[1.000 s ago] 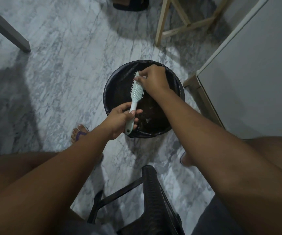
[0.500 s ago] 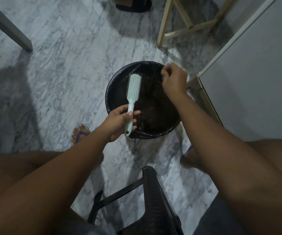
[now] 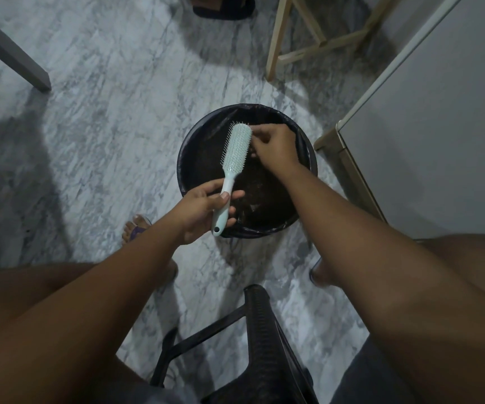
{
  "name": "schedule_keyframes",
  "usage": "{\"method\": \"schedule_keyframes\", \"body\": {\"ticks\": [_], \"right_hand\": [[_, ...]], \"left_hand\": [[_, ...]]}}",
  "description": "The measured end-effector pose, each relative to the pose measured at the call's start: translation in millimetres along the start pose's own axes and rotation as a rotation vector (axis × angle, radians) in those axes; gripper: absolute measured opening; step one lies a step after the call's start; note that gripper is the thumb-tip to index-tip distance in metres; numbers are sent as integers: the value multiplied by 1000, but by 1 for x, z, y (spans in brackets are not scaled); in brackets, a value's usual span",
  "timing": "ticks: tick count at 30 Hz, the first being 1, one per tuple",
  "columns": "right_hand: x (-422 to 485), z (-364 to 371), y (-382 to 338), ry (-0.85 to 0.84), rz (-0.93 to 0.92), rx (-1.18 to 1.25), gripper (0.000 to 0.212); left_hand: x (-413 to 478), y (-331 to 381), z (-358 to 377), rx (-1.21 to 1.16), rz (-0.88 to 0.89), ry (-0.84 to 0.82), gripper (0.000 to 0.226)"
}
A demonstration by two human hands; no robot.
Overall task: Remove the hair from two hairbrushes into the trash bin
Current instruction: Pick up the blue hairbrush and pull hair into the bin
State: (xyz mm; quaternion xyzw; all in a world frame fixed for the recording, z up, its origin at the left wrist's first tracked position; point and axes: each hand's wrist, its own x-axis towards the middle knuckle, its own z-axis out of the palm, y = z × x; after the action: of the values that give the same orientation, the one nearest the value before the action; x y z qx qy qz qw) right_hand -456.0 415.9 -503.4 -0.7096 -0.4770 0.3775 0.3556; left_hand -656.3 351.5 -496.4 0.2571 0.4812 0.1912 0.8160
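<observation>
Hairbrush, pale mint plastic paddle type (image 3: 234, 150), one in view: my left hand (image 3: 203, 212) grasps its handle, head over the round black-lined trash bin (image 3: 190, 147). My right hand (image 3: 273, 144) pinches at the bristles' right edge; what it grips, I cannot tell. Bin contents: dark brownish debris, indistinct.

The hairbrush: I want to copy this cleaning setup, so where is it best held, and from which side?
Grip the hairbrush by its slim handle near the tail end, from its left, as the left hand does. Its bristle head then stays free over the trash bin, where the right hand works at its right edge.
</observation>
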Motion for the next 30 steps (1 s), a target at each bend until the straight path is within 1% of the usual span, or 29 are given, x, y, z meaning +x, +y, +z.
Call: {"method": "schedule_keyframes", "body": {"ticks": [2, 4, 7, 8, 9, 12, 13, 15, 16, 18, 20, 23, 25, 27, 28, 30], "right_hand": [[5, -4, 6, 37, 76, -28, 16], [8, -9, 16, 33, 144, -87, 12], [2, -17, 28, -32, 198, -319, 15], [-2, -18, 27, -37, 182, -364, 20], [-6, -18, 22, -17, 143, -352, 24], [-18, -12, -7, 73, -44, -149, 26], [-20, -9, -16, 61, -114, -119, 28], [-21, -1, -29, -35, -214, -208, 38], [-20, 2, -33, -88, -227, -295, 44], [-18, 5, -37, -150, -188, -423, 53], [-17, 7, -38, -132, -134, -460, 55], [-17, 8, -39, -29, -69, -430, 47], [-18, 10, -39, 24, -43, -412, 32], [-18, 10, -36, 38, -20, -417, 13], [-18, 10, -34, 28, -4, -408, 10], [-17, 7, -30, -4, 16, -373, 10]], "left_hand": [[-1, 0, -2, -20, 7, -4, 35], [-1, 0, -5, -61, 24, 14, 34], [0, -1, -8, -92, 32, 46, 35], [1, -2, -8, -99, 30, 55, 35], [2, -2, -8, -108, 24, 64, 35], [4, -2, -1, -98, 14, 82, 36], [5, -1, 1, -83, 17, 86, 36], [6, -1, 6, -59, 25, 95, 37], [6, -2, 8, -46, 32, 96, 37], [5, -1, 12, -21, 48, 102, 37], [6, 0, 13, 21, 61, 120, 37], [8, 0, 12, 86, 84, 137, 37], [9, -1, 12, 112, 87, 135, 37], [9, -2, 15, 123, 80, 133, 36], [8, -2, 17, 114, 73, 131, 36], [7, -4, 20, 71, 45, 118, 34]]}}
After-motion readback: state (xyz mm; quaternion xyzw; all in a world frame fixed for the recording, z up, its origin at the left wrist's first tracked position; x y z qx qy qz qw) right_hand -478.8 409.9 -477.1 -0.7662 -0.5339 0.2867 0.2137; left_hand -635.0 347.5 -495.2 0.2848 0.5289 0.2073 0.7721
